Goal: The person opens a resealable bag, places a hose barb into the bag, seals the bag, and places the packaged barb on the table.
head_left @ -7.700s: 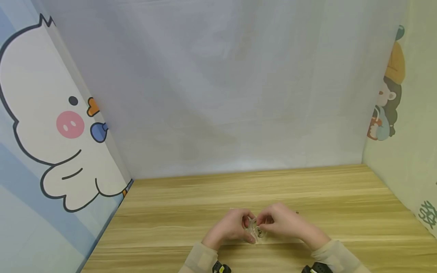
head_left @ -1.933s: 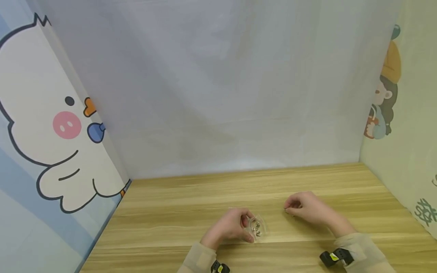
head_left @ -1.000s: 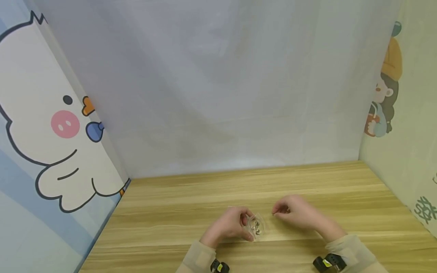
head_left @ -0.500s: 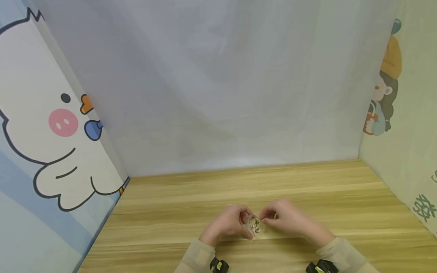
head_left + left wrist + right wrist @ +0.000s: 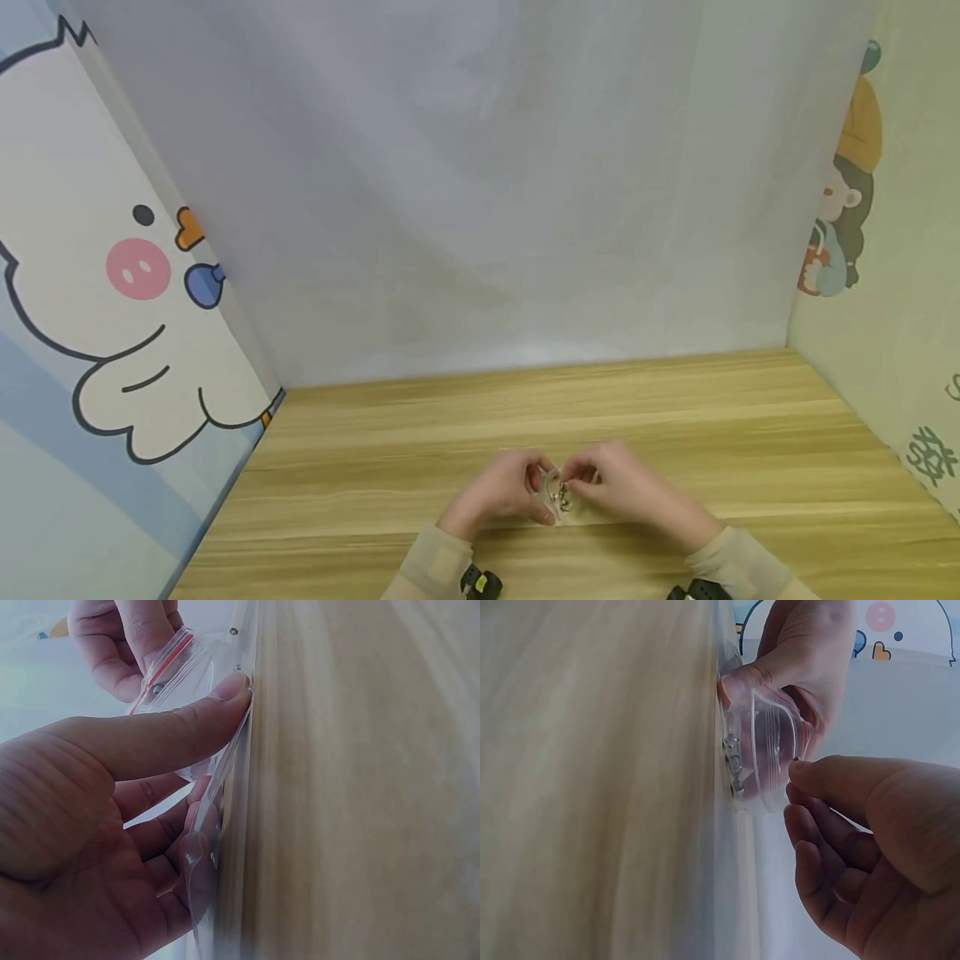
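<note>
My left hand [image 5: 504, 490] grips a clear zip bag [image 5: 763, 787] with a red stripe along its mouth, low over the table. The mouth gapes toward my right hand [image 5: 622, 485]. Several small shiny metal pieces [image 5: 733, 761] lie in the bag; their exact kind is too small to tell. At the mouth, the right thumb and forefinger pinch one small dark metal piece [image 5: 157, 688]. Its tip just shows by the thumb in the right wrist view, and the fingers hide most of it.
The wood-grain table [image 5: 375, 433] runs back to a pale grey curtain [image 5: 480, 208]. Cartoon-printed panels stand on the left and right. Beyond the bag, the left wrist view shows another small round metal piece [image 5: 234, 631].
My right hand reached to the table on the right, then came back left to the bag's mouth with a small metal piece. The left hand has kept its grip on the bag.
</note>
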`<action>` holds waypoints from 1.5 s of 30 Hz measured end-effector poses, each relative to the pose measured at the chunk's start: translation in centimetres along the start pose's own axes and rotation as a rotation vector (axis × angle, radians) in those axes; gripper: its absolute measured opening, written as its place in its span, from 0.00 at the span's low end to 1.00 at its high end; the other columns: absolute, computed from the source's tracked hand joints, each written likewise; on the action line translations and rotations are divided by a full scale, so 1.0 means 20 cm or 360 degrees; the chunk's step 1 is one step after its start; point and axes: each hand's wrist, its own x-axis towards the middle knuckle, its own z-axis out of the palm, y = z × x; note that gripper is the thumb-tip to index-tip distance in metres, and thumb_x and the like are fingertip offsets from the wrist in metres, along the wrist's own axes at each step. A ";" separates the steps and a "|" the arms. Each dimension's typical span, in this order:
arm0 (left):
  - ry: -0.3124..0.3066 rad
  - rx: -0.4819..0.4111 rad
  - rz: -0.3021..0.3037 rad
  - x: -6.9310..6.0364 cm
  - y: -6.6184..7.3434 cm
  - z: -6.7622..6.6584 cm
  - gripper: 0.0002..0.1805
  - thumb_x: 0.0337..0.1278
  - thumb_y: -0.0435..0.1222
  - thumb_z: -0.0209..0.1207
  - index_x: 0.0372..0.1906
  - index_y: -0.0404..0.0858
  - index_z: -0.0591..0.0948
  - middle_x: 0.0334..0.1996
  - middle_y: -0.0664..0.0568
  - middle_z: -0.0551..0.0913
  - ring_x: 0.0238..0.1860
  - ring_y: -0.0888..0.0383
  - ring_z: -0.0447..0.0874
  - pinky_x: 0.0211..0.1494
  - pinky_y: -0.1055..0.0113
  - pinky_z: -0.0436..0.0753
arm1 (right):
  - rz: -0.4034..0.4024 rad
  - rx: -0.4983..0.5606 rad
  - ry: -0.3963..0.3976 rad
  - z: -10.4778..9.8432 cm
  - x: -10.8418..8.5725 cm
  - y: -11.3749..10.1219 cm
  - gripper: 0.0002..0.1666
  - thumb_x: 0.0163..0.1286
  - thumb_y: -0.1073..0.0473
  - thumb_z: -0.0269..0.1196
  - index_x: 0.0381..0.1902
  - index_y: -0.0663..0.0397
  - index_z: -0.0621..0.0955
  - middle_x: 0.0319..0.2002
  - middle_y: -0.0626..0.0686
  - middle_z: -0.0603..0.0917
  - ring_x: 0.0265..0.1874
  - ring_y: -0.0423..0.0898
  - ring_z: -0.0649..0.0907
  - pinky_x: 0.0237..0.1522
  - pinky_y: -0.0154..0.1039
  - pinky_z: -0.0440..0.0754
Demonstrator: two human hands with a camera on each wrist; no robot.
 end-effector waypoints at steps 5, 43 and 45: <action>-0.0011 -0.0003 -0.0014 -0.01 0.01 0.00 0.29 0.36 0.27 0.86 0.49 0.39 0.87 0.32 0.52 0.81 0.29 0.63 0.73 0.34 0.69 0.75 | 0.0033 0.0016 -0.0008 -0.01 0.00 -0.01 0.05 0.67 0.68 0.72 0.40 0.56 0.90 0.34 0.42 0.89 0.33 0.34 0.84 0.37 0.35 0.85; -0.0004 -0.0050 -0.0014 0.00 0.01 0.00 0.29 0.34 0.26 0.86 0.48 0.38 0.87 0.31 0.52 0.81 0.29 0.63 0.74 0.34 0.70 0.75 | 0.0049 0.0078 0.0005 -0.06 -0.02 0.03 0.04 0.70 0.68 0.70 0.40 0.56 0.90 0.33 0.41 0.88 0.32 0.33 0.83 0.37 0.36 0.84; 0.0002 -0.0046 -0.0006 0.00 0.01 0.00 0.29 0.33 0.25 0.86 0.48 0.37 0.87 0.31 0.52 0.80 0.29 0.63 0.74 0.34 0.70 0.76 | 0.0055 0.0075 0.0012 -0.07 -0.02 0.04 0.04 0.70 0.67 0.70 0.40 0.56 0.90 0.33 0.41 0.88 0.32 0.33 0.83 0.37 0.36 0.84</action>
